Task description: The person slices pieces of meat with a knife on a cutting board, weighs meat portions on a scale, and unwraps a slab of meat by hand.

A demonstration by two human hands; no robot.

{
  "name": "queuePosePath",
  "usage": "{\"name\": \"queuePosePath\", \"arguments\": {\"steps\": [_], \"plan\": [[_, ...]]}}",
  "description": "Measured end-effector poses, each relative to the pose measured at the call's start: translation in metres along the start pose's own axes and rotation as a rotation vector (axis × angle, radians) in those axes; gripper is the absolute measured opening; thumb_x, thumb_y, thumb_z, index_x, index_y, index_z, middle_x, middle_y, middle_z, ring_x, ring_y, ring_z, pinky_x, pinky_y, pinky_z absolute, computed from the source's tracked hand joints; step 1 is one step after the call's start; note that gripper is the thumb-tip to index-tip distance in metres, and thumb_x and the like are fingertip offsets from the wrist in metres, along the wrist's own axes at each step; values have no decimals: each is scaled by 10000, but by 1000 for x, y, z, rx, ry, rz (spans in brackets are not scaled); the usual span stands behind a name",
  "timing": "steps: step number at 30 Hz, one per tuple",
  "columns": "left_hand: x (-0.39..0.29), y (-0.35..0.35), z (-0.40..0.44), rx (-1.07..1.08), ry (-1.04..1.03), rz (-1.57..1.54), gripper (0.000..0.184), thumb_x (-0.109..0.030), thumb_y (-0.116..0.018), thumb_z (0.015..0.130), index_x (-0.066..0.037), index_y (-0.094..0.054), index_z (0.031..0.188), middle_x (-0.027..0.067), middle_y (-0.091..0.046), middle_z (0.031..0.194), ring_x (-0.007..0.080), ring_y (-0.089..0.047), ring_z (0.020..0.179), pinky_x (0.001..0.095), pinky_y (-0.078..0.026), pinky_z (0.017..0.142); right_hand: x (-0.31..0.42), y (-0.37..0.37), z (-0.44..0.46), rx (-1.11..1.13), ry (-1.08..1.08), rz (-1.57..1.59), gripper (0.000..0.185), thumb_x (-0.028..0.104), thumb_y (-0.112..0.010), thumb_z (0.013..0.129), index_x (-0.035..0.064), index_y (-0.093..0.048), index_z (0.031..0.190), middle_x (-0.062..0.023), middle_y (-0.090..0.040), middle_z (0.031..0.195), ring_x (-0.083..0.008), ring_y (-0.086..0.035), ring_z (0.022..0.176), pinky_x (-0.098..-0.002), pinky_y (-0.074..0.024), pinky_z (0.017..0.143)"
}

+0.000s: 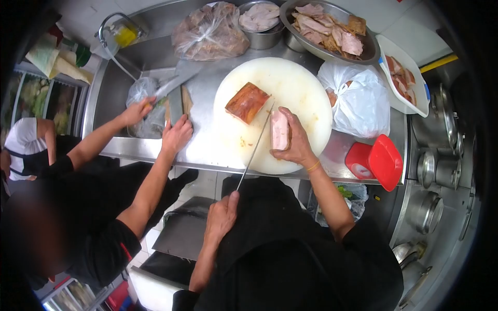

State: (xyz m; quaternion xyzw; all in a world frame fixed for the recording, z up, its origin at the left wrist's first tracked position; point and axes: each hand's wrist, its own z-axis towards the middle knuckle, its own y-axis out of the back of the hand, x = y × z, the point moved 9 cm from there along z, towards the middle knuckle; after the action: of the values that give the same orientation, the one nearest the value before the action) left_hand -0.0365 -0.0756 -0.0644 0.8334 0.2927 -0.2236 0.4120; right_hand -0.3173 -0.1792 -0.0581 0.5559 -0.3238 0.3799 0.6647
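Note:
My left hand (pixel 223 215) is closed around the handle of a long knife (pixel 255 147). Seen nearly edge-on, its thin blade reaches over the round white cutting board (pixel 311 114). My right hand (pixel 298 139), with a yellow band at the wrist, grips a block of cooked meat (pixel 279 131), its pale cut face turned left towards the blade. Whether the blade touches that meat I cannot tell. A second piece of meat (pixel 247 102), with brown glossy skin, lies on the board to the left of the blade.
A co-worker's hands (pixel 177 133) hold blades at the left, by the sink (pixel 111 85). Behind the board are a bagged load of meat (pixel 210 33) and a metal bowl (pixel 371 49) of meat pieces. At right stand a white bag (pixel 360 101) and a red scale (pixel 360 160).

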Motion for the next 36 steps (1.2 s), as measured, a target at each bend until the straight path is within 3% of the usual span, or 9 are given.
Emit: {"name": "queuePosePath", "arguments": {"steps": [5, 9, 12, 15, 19, 22, 26, 32, 36], "plan": [[4, 5, 3, -33, -8, -2, 675, -534, -404, 1053, 67, -619, 833, 265, -583, 717, 434, -596, 724, 487, -467, 716, 15, 28, 10, -129, -53, -59, 1020, 283, -868, 552, 68, -438, 1452, -188, -584, 1220, -392, -589, 1131, -431, -480, 1008], [10, 10, 1, -22, 43, -30, 658, -521, -402, 1052, 58, -651, 863, 312, -622, 790, 515, -610, 836, 534, -470, 762, 16, 49, 5, 13, -652, -490, 1021, 577, -825, 609, 46, -510, 1422, -244, -593, 1185, -398, -615, 1127, -451, -503, 951], [14, 12, 2, -33, 22, -45, 661, -525, -400, 1051, 59, -657, 875, 322, -626, 799, 531, -612, 851, 538, -474, 768, -4, 51, 2, 4, -685, -549, 1036, 659, -795, 644, 43, -509, 1427, -226, -596, 1188, -411, -620, 1119, -459, -499, 951], [7, 21, 0, -39, 17, -47, 660, -526, -404, 1050, 60, -658, 887, 326, -626, 804, 536, -611, 857, 538, -477, 770, -21, 61, 6, 31, -625, -509, 1020, 631, -816, 658, 64, -503, 1446, -219, -568, 1273, -416, -576, 1193, -473, -456, 1008], [12, 22, -1, -24, -8, -37, 642, -521, -412, 1049, 53, -662, 907, 327, -631, 828, 537, -609, 877, 535, -480, 777, 25, 47, 18, 153, -18, -652, 987, 418, -900, 602, 115, -502, 1454, -216, -487, 1414, -385, -451, 1330, -491, -367, 1086], [13, 21, -1, -6, -37, -47, 632, -519, -415, 1049, 47, -663, 917, 325, -635, 840, 538, -606, 886, 533, -480, 780, 3, 11, 19, 339, -23, -626, 980, 361, -886, 592, 112, -493, 1454, -185, -501, 1410, -352, -473, 1311, -477, -387, 1068], [6, 24, -6, -11, -44, -41, 631, -519, -415, 1049, 45, -659, 910, 326, -635, 842, 542, -601, 889, 536, -479, 781, 3, 11, 26, 286, -211, -491, 830, 310, -875, 594, 76, -603, 1342, -154, -639, 1242, -315, -584, 1187, -391, -461, 1006], [3, 31, -12, -15, -30, -53, 622, -510, -413, 1053, 46, -652, 909, 332, -632, 850, 550, -592, 901, 547, -472, 779, -33, -2, 25, 477, -370, 84, 654, 356, -854, 647, 34, -710, 1197, -180, -724, 1112, -281, -692, 1021, -323, -501, 961], [3, 28, -13, -31, -40, -72, 609, -499, -414, 1056, 45, -650, 916, 335, -626, 845, 552, -588, 894, 549, -470, 772, -21, 14, 45, 417, -307, -55, 578, 291, -821, 696, 46, -709, 1208, -160, -728, 1126, -223, -682, 1016, -325, -502, 934]]}}
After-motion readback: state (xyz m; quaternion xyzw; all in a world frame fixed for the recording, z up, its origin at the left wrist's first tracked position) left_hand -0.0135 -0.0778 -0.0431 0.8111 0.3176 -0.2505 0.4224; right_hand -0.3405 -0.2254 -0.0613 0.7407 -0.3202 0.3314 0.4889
